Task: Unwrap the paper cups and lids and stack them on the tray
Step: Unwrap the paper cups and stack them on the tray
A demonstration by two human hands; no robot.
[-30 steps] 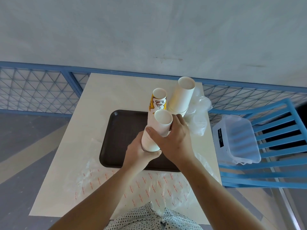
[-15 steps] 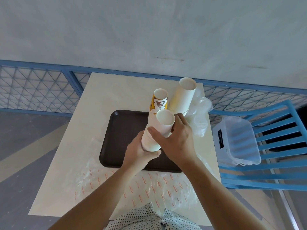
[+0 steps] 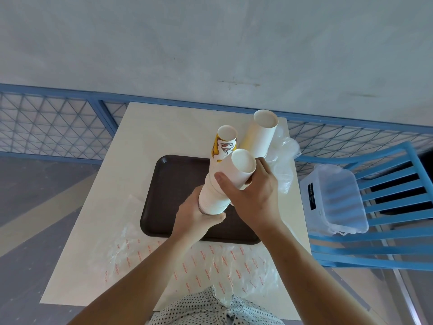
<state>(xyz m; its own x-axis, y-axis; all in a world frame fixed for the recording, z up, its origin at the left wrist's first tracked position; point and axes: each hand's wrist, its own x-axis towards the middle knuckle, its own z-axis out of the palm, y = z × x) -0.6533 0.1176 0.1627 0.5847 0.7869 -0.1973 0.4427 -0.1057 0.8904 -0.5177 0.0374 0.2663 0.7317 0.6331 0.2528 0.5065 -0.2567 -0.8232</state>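
Hands both on white cup stack [image 3: 222,186], held above tray [image 3: 173,184]. Left hand [image 3: 194,219] grips base from below, thumb curled under bottom edge. Right hand [image 3: 255,198] wraps upper part, thumb across front. Stack tilted, open mouth toward camera. Printed stack [image 3: 223,146] just behind; touching or not, can't tell. Tall stack [image 3: 261,137] right of that, base hidden. Clear bag [image 3: 284,156] beside it on table [image 3: 164,127]. Wrapper [image 3: 210,261] flat at near edge.
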